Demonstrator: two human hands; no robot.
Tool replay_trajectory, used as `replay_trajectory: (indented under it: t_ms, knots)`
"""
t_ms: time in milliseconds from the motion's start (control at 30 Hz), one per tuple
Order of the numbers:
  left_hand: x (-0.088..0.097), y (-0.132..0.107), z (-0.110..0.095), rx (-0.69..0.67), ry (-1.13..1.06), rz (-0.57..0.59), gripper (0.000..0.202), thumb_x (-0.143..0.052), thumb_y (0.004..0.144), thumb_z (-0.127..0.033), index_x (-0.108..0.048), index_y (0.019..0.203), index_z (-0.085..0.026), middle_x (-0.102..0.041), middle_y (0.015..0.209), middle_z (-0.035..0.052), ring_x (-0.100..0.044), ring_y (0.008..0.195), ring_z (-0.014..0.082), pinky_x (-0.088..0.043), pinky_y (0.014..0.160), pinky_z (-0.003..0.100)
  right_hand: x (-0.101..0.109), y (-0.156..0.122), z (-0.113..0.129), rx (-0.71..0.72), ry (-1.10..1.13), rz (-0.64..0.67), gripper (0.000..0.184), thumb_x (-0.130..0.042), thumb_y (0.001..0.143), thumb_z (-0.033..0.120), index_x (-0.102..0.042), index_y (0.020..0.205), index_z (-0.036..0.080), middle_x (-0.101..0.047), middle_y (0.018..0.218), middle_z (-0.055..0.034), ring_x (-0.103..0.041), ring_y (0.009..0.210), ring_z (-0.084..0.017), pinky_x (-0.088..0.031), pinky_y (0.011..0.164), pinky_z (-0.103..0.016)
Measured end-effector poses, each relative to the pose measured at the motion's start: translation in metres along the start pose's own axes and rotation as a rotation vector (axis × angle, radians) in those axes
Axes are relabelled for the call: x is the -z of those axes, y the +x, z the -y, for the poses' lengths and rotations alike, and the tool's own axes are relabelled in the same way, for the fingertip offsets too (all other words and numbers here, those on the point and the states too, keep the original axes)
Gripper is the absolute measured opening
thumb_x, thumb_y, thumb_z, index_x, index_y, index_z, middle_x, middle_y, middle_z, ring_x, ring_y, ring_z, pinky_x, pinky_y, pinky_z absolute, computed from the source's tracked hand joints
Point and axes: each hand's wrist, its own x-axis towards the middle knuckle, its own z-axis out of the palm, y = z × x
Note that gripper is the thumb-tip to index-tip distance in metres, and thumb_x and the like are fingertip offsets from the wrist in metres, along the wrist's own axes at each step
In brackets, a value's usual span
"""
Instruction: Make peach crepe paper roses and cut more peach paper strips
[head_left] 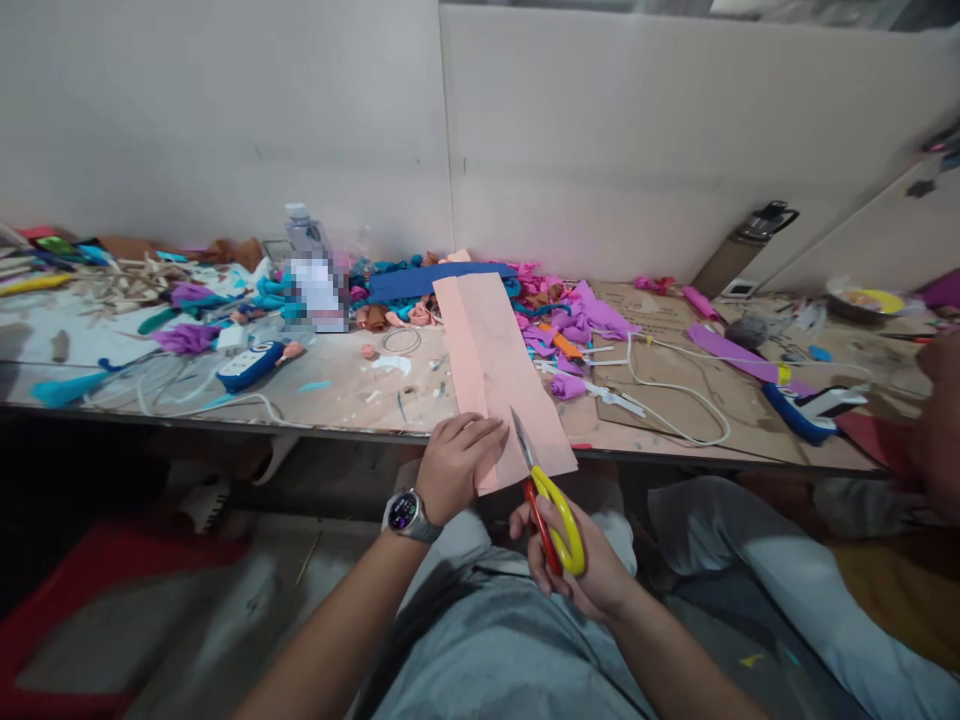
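Note:
A long sheet of peach paper (506, 355), with a fold line along its left side, lies across the table and hangs over its front edge. My left hand (459, 465), a watch (405, 511) on its wrist, grips the left side of the paper near its front end; its fingers lie on top and the thumb is not clearly seen. In my right hand (581, 560) are scissors (556, 520) with red and yellow handles. Their blades point away from me, close together, and overlap the paper in view; I cannot tell whether they touch it.
Blue paper (427, 283) and crumpled coloured scraps lie behind the sheet. Left are a plastic bottle (304, 232) and a blue-and-white device (251, 366). A white cable (720, 405) loops over cardboard at right, near a flask (742, 250). Another person's leg (757, 540) is beside me.

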Motion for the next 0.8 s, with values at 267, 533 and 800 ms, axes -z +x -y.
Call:
replay_trajectory:
  t_ms: [267, 533, 800]
  knots:
    - [-0.0035, -0.0020, 0.0040, -0.036, -0.012, -0.050, 0.038, -0.049, 0.101, -0.018, -0.067, 0.134, -0.024, -0.071, 0.130, 0.0070, -0.056, 0.124, 0.0251, -0.044, 0.104, 0.045, -0.0001, 0.0017, -0.0003, 0.017, -0.045, 0.032, 0.058, -0.071, 0.083, 0.063, -0.051, 0.115, 0.018, -0.062, 0.056, 0.0048, -0.044, 0.029, -0.006, -0.021, 0.027, -0.012]
    - [0.0019, -0.0021, 0.0042, -0.032, -0.053, -0.043, 0.040, -0.048, 0.101, -0.017, -0.065, 0.136, -0.022, -0.070, 0.132, 0.0079, -0.056, 0.126, 0.0255, -0.044, 0.106, 0.046, 0.0044, -0.0004, -0.0052, -0.004, -0.049, 0.006, 0.065, -0.071, 0.086, 0.059, -0.042, 0.130, 0.023, -0.069, 0.079, 0.0013, -0.052, 0.032, -0.006, -0.024, 0.027, -0.012]
    - [0.0037, -0.0042, 0.0057, -0.020, -0.066, -0.019, 0.040, -0.047, 0.102, -0.020, -0.063, 0.138, -0.023, -0.070, 0.133, 0.0078, -0.055, 0.127, 0.0256, -0.044, 0.106, 0.046, 0.0087, -0.0019, -0.0076, -0.056, -0.066, 0.017, 0.066, -0.072, 0.085, 0.059, -0.040, 0.133, 0.026, -0.067, 0.088, 0.0010, -0.056, 0.035, -0.006, -0.027, 0.026, -0.012]
